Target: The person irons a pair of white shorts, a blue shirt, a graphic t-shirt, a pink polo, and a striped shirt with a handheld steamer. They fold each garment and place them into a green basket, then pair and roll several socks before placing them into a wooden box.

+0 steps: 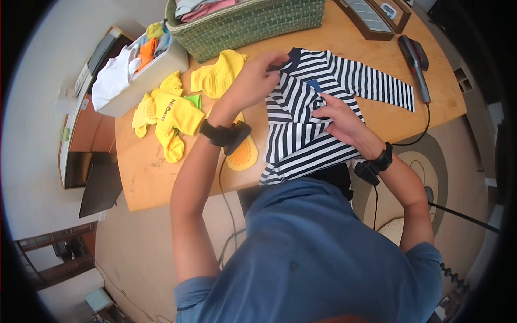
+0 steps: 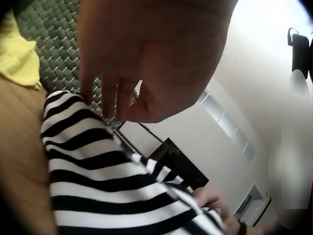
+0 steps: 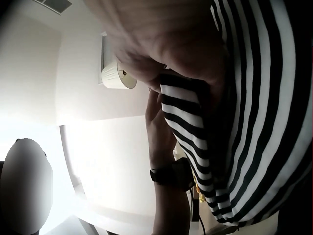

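Observation:
A black-and-white striped long-sleeved shirt [image 1: 307, 137] lies partly bunched at the table's near edge, one sleeve stretched out to the right. At its dark collar, the left hand [image 1: 256, 83] pinches the fabric; the left wrist view has this hand [image 2: 156, 63] above the raised striped cloth [image 2: 102, 171]. The right hand [image 1: 347, 123] grips a fold at the middle of the shirt, below a small blue patch. Seen from the right wrist, the right hand [image 3: 171, 44] has its thumb and fingers around a striped fold [image 3: 183, 115], fingertips partly hidden.
Yellow garments [image 1: 180, 116] and a yellow cap-like piece [image 1: 218, 75] lie to the left. Behind stand a white bin [image 1: 153, 78] of clothes and a green woven basket [image 1: 247, 29]. A wooden box [image 1: 371, 21] and a corded grey-black tool [image 1: 417, 67] are at the right.

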Available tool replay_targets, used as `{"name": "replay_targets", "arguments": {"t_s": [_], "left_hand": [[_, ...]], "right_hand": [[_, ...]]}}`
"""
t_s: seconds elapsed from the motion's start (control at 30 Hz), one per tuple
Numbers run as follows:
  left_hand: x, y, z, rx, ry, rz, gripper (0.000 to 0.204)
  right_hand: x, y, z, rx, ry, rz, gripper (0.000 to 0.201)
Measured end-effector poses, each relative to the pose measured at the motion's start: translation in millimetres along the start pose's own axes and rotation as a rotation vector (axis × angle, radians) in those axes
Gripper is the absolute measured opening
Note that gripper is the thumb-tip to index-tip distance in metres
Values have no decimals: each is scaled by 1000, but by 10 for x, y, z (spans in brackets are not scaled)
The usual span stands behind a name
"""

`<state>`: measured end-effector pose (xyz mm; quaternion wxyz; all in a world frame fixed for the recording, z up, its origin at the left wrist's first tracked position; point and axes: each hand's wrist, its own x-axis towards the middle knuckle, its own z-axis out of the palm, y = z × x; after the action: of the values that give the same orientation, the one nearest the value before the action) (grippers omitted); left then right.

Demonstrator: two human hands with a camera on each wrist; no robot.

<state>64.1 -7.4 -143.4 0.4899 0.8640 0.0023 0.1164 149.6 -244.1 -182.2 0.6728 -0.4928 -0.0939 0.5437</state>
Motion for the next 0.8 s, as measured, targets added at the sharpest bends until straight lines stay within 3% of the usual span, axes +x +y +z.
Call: {"name": "replay_targets", "arguments": {"t_s": [0.13, 0.27, 0.37, 0.47, 0.57, 0.67, 0.77, 0.8], "left_hand": [[85, -112, 67, 366, -127, 127, 49], [146, 35, 52, 377, -332, -258, 54], [157, 32, 61, 474, -330, -138, 57], [150, -171, 181, 397, -76, 80, 58], [180, -62, 203, 275, -287, -140, 50], [257, -52, 132, 152, -513, -252, 42], [239, 8, 51, 170, -392, -181, 32], [232, -141, 86, 1, -292, -150, 25]], "right_hand": [[-21, -37, -114, 38, 39, -40, 33], [-23, -106, -133, 154, 43, -26, 18], [-28, -216, -123, 0, -64, -91, 27], [-41, -306, -170, -125, -99, -108, 34], [-123, -441, -153, -218, -120, -116, 34], [-122, -544, -257, -270, -180, -127, 31], [-123, -580, -336, -487, -111, -190, 31], [-135, -591, -368, -689, -59, -283, 36]]}}
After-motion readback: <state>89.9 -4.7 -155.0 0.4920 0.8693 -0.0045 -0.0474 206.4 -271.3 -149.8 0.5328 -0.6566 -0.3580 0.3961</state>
